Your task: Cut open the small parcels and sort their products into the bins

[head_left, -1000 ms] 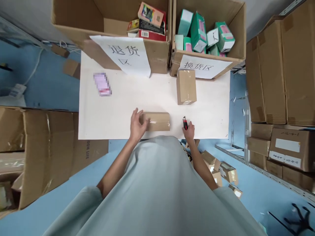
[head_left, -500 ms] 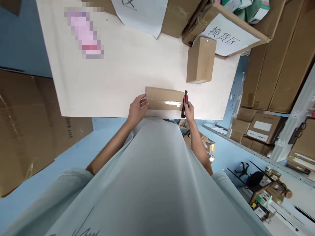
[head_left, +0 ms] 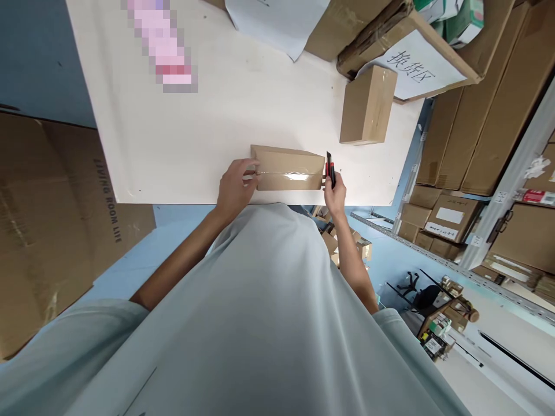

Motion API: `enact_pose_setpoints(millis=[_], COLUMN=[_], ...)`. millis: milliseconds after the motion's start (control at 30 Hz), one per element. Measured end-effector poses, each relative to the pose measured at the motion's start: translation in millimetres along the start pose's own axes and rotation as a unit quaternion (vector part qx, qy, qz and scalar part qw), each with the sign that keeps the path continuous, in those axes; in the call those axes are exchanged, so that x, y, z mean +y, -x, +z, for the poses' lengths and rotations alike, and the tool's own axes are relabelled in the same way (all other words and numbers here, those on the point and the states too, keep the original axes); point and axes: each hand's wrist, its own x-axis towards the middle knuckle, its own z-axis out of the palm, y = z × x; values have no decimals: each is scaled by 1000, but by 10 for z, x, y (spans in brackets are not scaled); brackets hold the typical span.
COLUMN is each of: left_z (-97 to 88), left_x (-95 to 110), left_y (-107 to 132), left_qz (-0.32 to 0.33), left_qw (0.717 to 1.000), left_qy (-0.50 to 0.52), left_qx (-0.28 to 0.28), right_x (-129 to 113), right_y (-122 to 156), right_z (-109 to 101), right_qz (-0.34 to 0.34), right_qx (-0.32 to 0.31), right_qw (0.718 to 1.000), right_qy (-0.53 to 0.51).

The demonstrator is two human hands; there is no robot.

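Observation:
A long brown cardboard box [head_left: 288,167] lies near the table's front edge, a strip of shiny clear tape running along it. At its left end is my left hand [head_left: 236,184], thumb and fingers curled around the end and touching the cardboard. My right hand [head_left: 335,195] grips a red and black box cutter [head_left: 330,169] beside the box's right end, the tool's tip pointing away from me. Some right fingers reach toward that end; whether they touch it I cannot tell.
On the white table [head_left: 173,138], a smaller carton [head_left: 368,105] stands right of centre, before an open labelled box [head_left: 427,58]. A blurred pink item [head_left: 162,43] lies at the back left. A large carton [head_left: 47,231] is left of the table; shelves with boxes [head_left: 446,214] stand right.
The view has shifted slightly. The long box has tilted, showing more of its taped side and its upper face. The box cutter has turned a little in my right hand.

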Motion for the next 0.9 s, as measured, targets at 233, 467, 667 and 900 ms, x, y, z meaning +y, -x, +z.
enact_pose_setpoints(millis=[233, 467, 667, 900], left_z=[-13, 21, 28, 29], left_x=[-115, -228, -249, -231], left_y=[-114, -193, -210, -204], left_qz=[11, 8, 10, 9], left_qw=[1000, 999, 998, 997], left_qy=[15, 35, 46, 71], left_qx=[-21, -28, -34, -25], right_x=[-755, -1427, -1626, -1643], right_y=[114, 73, -14, -69], right_z=[-225, -79, -49, -17], right_qz=[-155, -235, -238, -250], right_qx=[-52, -248, -277, -284], right_qw=[976, 882, 841, 833], right_qy=[142, 324, 400, 404])
